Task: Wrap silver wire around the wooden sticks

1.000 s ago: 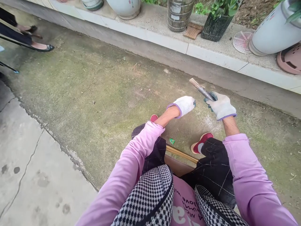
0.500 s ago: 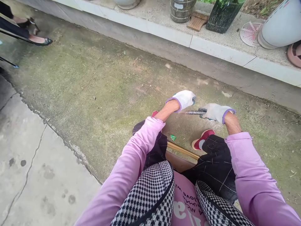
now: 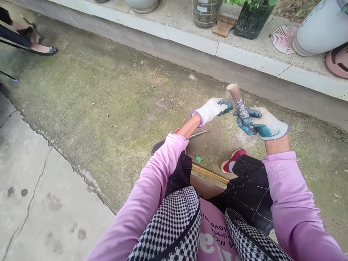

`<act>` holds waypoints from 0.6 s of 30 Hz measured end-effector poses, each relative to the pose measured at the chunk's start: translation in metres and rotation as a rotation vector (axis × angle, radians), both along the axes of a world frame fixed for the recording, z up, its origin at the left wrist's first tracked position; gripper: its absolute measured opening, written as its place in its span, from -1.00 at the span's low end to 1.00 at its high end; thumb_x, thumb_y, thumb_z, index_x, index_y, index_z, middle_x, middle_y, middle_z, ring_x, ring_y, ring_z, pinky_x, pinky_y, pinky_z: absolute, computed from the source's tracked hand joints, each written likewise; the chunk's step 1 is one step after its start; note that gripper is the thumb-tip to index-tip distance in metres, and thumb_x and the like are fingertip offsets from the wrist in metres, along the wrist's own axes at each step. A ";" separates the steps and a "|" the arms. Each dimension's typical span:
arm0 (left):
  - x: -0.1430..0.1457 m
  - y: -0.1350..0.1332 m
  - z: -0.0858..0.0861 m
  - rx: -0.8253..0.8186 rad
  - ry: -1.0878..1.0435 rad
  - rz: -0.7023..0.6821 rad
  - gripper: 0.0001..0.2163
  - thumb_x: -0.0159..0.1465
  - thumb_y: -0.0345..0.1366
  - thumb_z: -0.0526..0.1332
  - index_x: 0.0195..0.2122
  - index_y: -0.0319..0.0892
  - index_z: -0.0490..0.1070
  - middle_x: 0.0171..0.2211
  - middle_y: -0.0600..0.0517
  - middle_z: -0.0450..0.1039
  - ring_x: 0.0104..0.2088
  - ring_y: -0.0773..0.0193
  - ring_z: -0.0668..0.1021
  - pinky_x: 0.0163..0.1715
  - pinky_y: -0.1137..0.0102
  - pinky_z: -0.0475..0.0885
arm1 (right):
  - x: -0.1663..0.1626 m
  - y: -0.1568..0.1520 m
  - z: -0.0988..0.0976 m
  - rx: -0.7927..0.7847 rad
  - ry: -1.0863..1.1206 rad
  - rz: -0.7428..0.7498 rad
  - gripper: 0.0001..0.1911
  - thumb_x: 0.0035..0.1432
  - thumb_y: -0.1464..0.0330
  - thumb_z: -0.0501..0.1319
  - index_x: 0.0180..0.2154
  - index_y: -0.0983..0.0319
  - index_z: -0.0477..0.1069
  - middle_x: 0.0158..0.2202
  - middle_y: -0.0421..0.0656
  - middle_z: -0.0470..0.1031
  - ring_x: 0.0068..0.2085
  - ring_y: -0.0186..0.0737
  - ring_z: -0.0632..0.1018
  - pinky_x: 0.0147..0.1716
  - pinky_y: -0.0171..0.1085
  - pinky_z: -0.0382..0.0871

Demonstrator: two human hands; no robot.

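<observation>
My right hand (image 3: 263,123), in a white glove with blue-green coated fingers, is closed around a wooden stick (image 3: 234,92). Silvery wire (image 3: 241,108) is wound in many turns about the stick, whose pale cut end points up and to the left. Just left of it is my left hand (image 3: 213,110), gloved alike, its fingers bent and pressed together. Whatever they may pinch is too small to make out. Below my left wrist a second thin stick (image 3: 199,133) shows near the ground, partly covered by my forearm.
Between my red shoes lies a small green scrap (image 3: 198,159) on the mossy concrete ground (image 3: 122,108). A raised ledge (image 3: 187,40) beyond carries pots, a black planter (image 3: 249,21) and a pink round grid (image 3: 284,39). Another person's foot (image 3: 45,49) is at the upper left.
My right hand has turned and risen, tilting the stick from nearly level to upright with its end up. My left hand has moved slightly right and its coated fingers now show.
</observation>
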State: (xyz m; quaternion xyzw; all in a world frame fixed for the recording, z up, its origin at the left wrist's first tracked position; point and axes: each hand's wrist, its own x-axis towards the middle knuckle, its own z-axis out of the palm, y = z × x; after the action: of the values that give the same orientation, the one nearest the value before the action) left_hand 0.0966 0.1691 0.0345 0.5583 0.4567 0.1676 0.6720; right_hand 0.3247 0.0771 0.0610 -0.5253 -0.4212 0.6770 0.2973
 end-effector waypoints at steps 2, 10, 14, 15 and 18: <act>0.003 0.000 -0.006 -0.024 -0.088 -0.018 -0.81 0.60 -0.31 0.27 0.05 -0.20 0.71 -0.18 0.01 0.71 -0.18 0.33 0.64 -0.03 0.41 0.58 | -0.004 0.000 0.002 0.013 0.023 -0.026 -0.41 -0.03 0.04 0.80 -0.09 0.16 0.69 -0.41 -0.20 0.57 -0.53 -0.32 0.38 -0.65 -0.30 0.18; 0.003 -0.006 0.009 -0.116 -0.069 -0.098 -0.73 0.67 -0.21 0.26 0.19 -0.22 0.69 -0.34 0.01 0.68 -0.35 0.34 0.65 -0.24 0.48 0.55 | -0.008 0.010 -0.011 0.063 0.060 -0.382 -0.35 -0.11 0.15 0.81 -0.03 0.15 0.65 -0.39 -0.26 0.59 -0.49 -0.34 0.40 -0.62 -0.33 0.28; -0.002 -0.011 0.020 -0.029 0.059 -0.091 -0.86 0.61 -0.36 0.31 -0.12 -0.22 0.64 -0.43 0.08 0.55 -0.44 0.39 0.53 -0.36 0.47 0.40 | -0.001 0.024 -0.024 0.070 0.052 -0.548 -0.35 -0.14 0.21 0.76 -0.01 0.12 0.64 -0.41 -0.29 0.58 -0.48 -0.32 0.42 -0.60 -0.35 0.30; -0.003 -0.013 0.022 -0.010 0.075 -0.111 -0.85 0.60 -0.38 0.32 -0.17 -0.21 0.62 -0.44 0.09 0.53 -0.44 0.39 0.51 -0.38 0.46 0.38 | 0.000 0.026 -0.026 0.067 0.037 -0.576 -0.38 -0.11 0.21 0.74 -0.01 0.11 0.62 -0.41 -0.29 0.57 -0.47 -0.32 0.42 -0.60 -0.36 0.30; -0.005 -0.019 0.024 0.028 0.077 -0.212 -0.83 0.59 -0.42 0.32 -0.20 -0.18 0.61 -0.46 0.09 0.51 -0.44 0.37 0.46 -0.36 0.42 0.36 | -0.001 0.031 -0.029 0.057 -0.071 -0.636 -0.47 0.01 0.23 0.69 -0.03 0.12 0.58 -0.39 -0.28 0.55 -0.46 -0.32 0.44 -0.59 -0.36 0.29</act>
State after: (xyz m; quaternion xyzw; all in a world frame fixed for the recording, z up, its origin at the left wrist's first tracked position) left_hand 0.0916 0.1498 0.0585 0.6189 0.4180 0.0802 0.6602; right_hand 0.3235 0.1082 0.0316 -0.6452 -0.2648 0.5194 0.4938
